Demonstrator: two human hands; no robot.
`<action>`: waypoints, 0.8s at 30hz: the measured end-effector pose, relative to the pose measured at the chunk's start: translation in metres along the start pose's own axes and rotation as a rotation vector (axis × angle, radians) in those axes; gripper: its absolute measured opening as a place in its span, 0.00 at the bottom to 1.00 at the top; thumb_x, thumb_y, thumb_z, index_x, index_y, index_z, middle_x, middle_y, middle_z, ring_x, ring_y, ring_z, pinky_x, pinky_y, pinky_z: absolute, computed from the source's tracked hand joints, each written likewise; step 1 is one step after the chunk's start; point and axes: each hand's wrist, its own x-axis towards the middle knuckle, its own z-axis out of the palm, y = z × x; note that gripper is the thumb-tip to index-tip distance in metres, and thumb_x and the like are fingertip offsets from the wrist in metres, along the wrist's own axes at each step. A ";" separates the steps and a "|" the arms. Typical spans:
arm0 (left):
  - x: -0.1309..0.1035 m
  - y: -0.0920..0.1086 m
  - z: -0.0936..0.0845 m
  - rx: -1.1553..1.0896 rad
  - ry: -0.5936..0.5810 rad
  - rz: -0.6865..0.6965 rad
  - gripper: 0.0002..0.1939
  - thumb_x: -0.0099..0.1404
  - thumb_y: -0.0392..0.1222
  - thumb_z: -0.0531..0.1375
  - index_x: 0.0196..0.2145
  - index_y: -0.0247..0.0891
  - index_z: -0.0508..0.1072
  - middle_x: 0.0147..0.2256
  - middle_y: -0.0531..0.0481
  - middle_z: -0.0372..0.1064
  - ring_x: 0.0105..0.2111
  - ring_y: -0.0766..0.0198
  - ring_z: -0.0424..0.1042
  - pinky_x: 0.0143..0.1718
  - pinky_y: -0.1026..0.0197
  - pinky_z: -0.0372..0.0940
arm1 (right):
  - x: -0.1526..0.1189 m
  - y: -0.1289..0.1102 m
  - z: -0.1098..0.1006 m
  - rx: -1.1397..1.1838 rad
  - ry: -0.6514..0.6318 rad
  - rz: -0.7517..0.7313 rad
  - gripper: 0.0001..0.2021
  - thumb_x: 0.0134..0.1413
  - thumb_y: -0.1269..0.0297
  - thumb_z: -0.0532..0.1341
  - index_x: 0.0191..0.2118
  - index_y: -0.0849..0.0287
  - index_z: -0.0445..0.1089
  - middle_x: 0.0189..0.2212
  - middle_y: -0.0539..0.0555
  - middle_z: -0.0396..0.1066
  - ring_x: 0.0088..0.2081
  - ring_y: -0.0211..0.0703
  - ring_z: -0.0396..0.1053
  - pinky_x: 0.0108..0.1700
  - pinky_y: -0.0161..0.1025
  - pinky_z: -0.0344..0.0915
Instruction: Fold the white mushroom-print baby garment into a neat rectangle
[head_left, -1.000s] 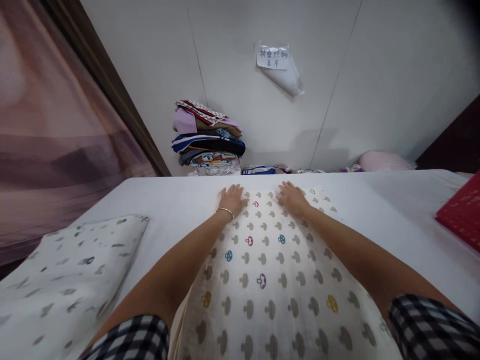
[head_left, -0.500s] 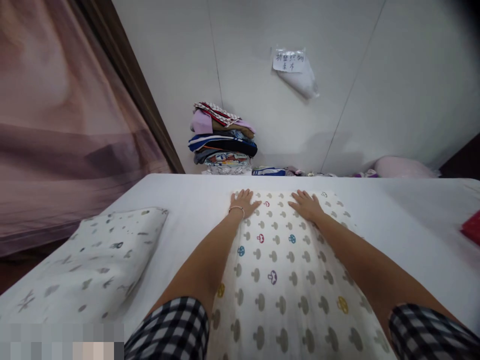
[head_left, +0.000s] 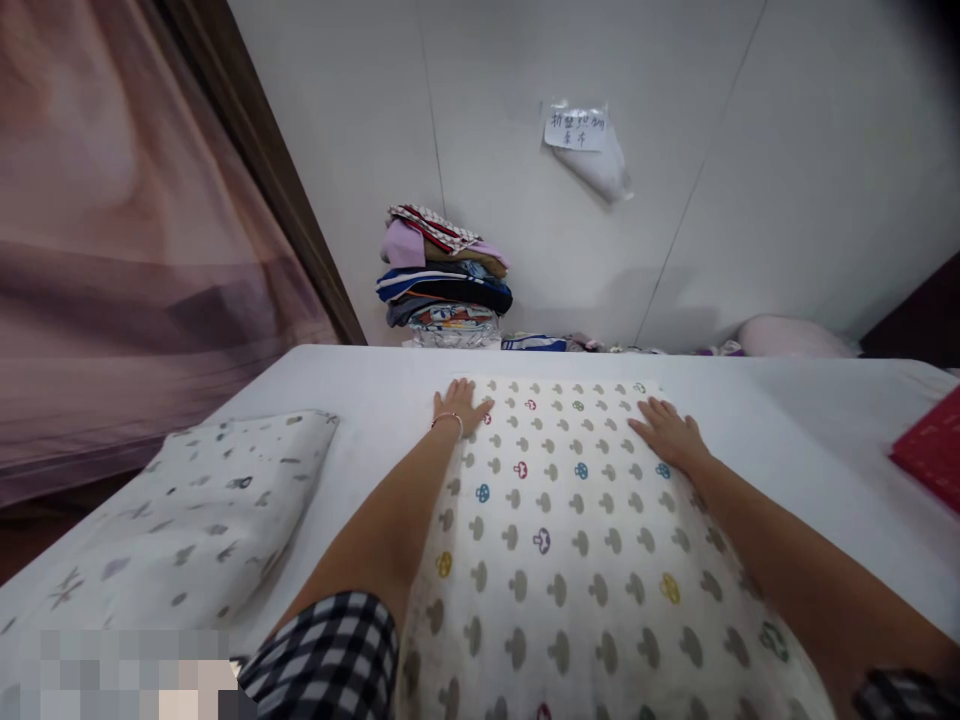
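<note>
A white cloth (head_left: 566, 510) printed with grey and coloured mushrooms lies spread on the white table, running from near the far edge down toward me. My left hand (head_left: 459, 405) rests flat with fingers spread at its far left corner, a bracelet round the wrist. At the far right side my right hand (head_left: 670, 432) lies palm down, fingers apart, partly on the cloth's edge. Neither hand grips anything. The cloth's near end runs out of view at the bottom.
On the left of the table (head_left: 360, 400) lies a folded white cloth (head_left: 225, 500) with a plant print. Something red (head_left: 930, 445) sits at the right edge. Beyond the table, a stack of folded clothes (head_left: 446, 285) stands by the wall; a curtain (head_left: 135, 250) hangs at left.
My hands have moved apart, the left one to the left and the right one to the right. The mushroom cloth's far part now lies wider and flatter.
</note>
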 end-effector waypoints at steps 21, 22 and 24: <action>-0.281 -0.003 0.021 -0.034 -0.041 0.274 0.34 0.63 0.62 0.44 0.63 0.47 0.51 0.64 0.51 0.38 0.64 0.54 0.38 0.62 0.43 0.35 | -0.242 0.028 0.011 0.147 -0.031 -0.075 0.32 0.60 0.45 0.40 0.65 0.57 0.46 0.66 0.55 0.38 0.66 0.48 0.34 0.62 0.56 0.39; -0.284 -0.004 0.020 -0.026 -0.047 0.264 0.33 0.63 0.61 0.43 0.63 0.47 0.51 0.64 0.51 0.38 0.64 0.55 0.37 0.62 0.43 0.35 | -0.245 0.028 0.010 0.147 -0.019 -0.076 0.31 0.61 0.46 0.41 0.64 0.57 0.47 0.66 0.55 0.38 0.66 0.48 0.34 0.62 0.56 0.39; -0.286 0.000 0.017 0.000 -0.066 0.246 0.34 0.64 0.60 0.43 0.63 0.44 0.50 0.65 0.50 0.36 0.65 0.56 0.35 0.62 0.43 0.34 | -0.247 0.026 0.004 0.147 -0.002 -0.074 0.29 0.61 0.49 0.42 0.63 0.58 0.50 0.66 0.56 0.39 0.66 0.49 0.35 0.62 0.57 0.39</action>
